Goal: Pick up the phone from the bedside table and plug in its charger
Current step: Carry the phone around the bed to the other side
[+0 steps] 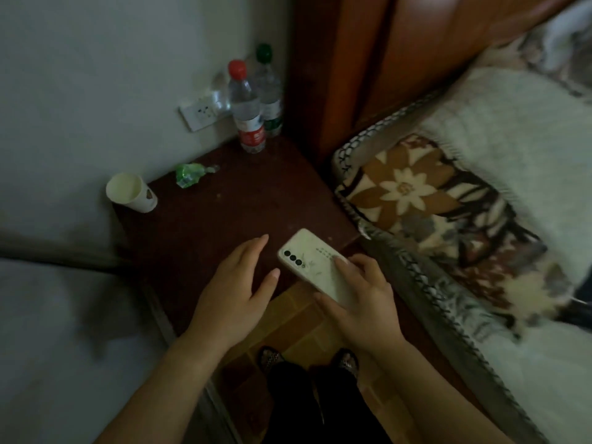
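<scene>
A phone (312, 261) in a pale cream case lies back side up, its three camera lenses showing, at the near right corner of the dark wooden bedside table (224, 219). My right hand (358, 302) grips its near end, fingers on top and thumb along the edge. To the left of the phone hovers my left hand (237, 293), fingers spread, holding nothing. A white wall socket (200, 112) sits on the wall behind the table. No charger or cable is visible.
Two water bottles, one red-capped (246, 110) and one green-capped (269, 91), stand at the table's back corner. A paper cup (129, 192) and a crumpled green wrapper (189, 174) sit at the left. A bed with a floral blanket (432, 203) lies to the right.
</scene>
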The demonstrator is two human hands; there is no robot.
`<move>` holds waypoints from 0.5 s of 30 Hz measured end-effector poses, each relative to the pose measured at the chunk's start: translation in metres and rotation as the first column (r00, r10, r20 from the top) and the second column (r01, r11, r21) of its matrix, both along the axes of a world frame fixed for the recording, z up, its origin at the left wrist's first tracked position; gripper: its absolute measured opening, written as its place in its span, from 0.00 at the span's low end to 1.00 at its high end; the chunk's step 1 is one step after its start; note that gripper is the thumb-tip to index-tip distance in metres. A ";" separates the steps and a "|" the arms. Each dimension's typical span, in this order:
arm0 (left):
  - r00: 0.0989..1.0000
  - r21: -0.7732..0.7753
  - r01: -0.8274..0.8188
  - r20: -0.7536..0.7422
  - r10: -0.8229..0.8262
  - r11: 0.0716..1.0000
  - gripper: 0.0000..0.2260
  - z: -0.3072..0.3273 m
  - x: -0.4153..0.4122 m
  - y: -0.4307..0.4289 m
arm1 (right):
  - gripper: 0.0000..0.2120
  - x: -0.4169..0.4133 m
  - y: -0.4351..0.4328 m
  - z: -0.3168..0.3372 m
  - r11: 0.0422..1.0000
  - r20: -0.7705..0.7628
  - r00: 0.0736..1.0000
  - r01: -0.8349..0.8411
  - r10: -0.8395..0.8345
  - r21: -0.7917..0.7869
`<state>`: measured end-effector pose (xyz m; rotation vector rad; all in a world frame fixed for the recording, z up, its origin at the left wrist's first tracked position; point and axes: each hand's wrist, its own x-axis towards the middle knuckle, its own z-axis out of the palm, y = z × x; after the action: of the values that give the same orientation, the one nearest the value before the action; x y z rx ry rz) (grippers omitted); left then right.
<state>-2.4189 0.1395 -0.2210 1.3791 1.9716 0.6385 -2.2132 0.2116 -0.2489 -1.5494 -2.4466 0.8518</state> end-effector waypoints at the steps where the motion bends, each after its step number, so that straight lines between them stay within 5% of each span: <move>1: 0.999 0.015 0.034 0.001 -0.034 0.999 0.25 0.016 0.010 0.001 | 0.33 0.013 -0.007 0.018 1.000 -0.011 1.000 0.023 -0.023 0.009; 9: 0.941 0.160 0.338 -0.045 -0.335 0.928 0.24 0.116 0.123 0.028 | 0.33 0.140 -0.052 0.132 0.923 -0.147 0.927 0.364 -0.346 0.126; 15: 0.786 0.277 0.611 -0.102 -0.610 0.741 0.24 0.171 0.271 0.041 | 0.30 0.267 -0.107 0.184 0.746 -0.292 0.762 0.638 -0.578 0.191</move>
<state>-2.1475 0.1809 -0.0497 2.0816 1.3098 0.6182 -1.9460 0.1046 -0.0648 -1.8538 -1.6281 0.4825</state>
